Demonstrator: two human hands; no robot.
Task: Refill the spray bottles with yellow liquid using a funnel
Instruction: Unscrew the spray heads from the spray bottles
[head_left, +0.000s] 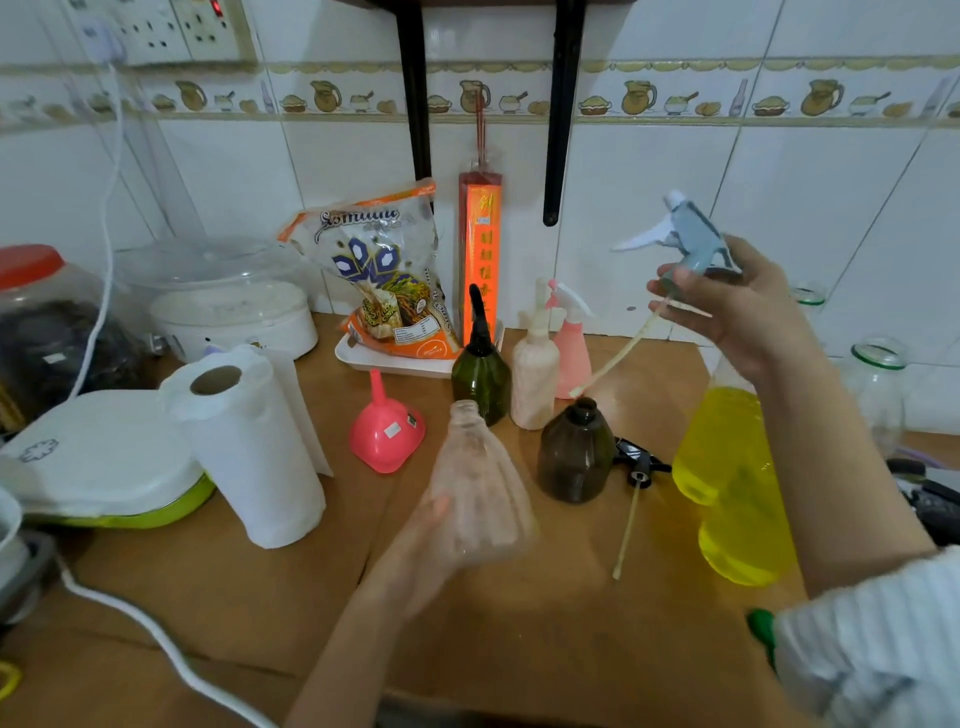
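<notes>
Hands: left (415, 551) grips clear ribbed plastic bottle (480, 483), right (737, 306) holds its grey-blue trigger sprayer head (693, 236); uncapping step, pink plastic funnel (385, 431) likely needed next.

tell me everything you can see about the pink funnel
The funnel is glossy pink plastic, standing upside down on the brown counter: wide mouth down, narrow spout pointing up and leaning slightly left. A small pale sticker sits on its flared side, with a darker tag beside it. It stands between the paper towel roll and the clear bottle held by the left hand. Neither hand touches it, and it looks dry and unused.
</notes>
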